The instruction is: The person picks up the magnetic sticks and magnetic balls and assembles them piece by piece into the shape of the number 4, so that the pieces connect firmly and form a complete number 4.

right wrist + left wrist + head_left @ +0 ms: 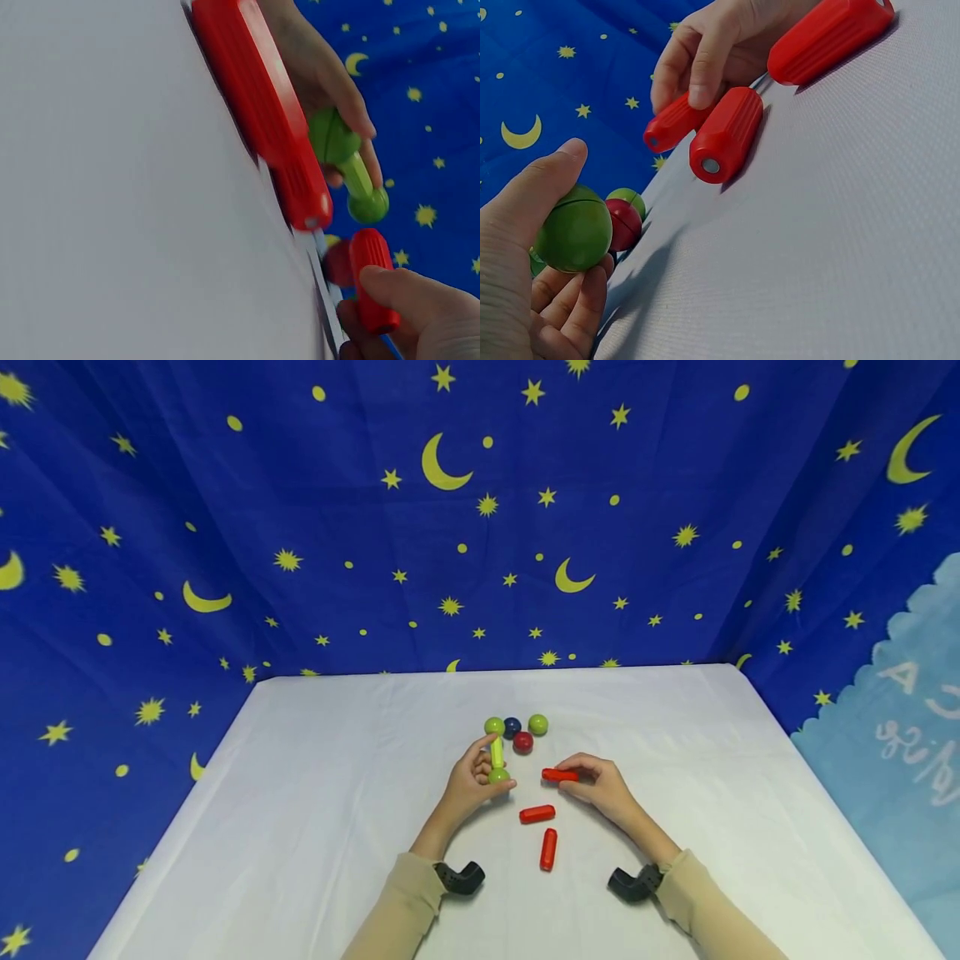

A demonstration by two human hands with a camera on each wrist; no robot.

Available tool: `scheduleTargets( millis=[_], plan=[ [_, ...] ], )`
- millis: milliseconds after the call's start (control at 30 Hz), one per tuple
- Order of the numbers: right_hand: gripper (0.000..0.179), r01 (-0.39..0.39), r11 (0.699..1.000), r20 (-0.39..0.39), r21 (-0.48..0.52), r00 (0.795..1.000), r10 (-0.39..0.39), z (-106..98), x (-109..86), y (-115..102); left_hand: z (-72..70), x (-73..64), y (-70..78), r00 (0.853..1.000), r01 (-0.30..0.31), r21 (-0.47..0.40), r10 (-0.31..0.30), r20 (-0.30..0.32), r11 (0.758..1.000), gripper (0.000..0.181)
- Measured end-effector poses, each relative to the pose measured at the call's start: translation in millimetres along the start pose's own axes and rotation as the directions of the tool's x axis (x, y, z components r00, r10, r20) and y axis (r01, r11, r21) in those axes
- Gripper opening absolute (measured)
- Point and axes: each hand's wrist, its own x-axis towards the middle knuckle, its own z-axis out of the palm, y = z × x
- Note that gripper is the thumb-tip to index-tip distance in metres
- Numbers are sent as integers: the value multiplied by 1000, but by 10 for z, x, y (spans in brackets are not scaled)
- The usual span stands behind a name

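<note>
My left hand [463,783] grips a yellow-green magnetic stick [497,752] with a green ball [498,775] at its near end and another green ball [494,726] at its far end. To the right of it, my right hand [606,792] pinches a red magnetic stick [553,774] between thumb and fingers; its free end points left, apart from the green piece. In the left wrist view, a round metal disc shows in the end of a red stick [727,135] lying on the table. Beyond the hands sit a red ball [523,742], a dark blue ball [512,727] and a loose green ball [537,724].
Two more red sticks, one lying crosswise [537,814] and one lengthwise [549,850], rest on the white-covered table [337,793] between the forearms. A blue curtain [360,527] with yellow stars and moons hangs behind. Each wrist wears a black camera mount [461,878].
</note>
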Motion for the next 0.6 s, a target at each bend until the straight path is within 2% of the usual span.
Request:
scheduleTargets(
  millis=[367, 600],
  plan=[
    [25, 83, 995, 0, 52, 997, -83, 222, 45, -70, -10, -4, 12, 1000, -20, 9, 19, 11, 1000, 81],
    [25, 87, 992, 15, 86, 996, -89, 260, 53, -117, -9, -7, 20, 1000, -18, 15, 18, 20, 1000, 80]
  ],
)
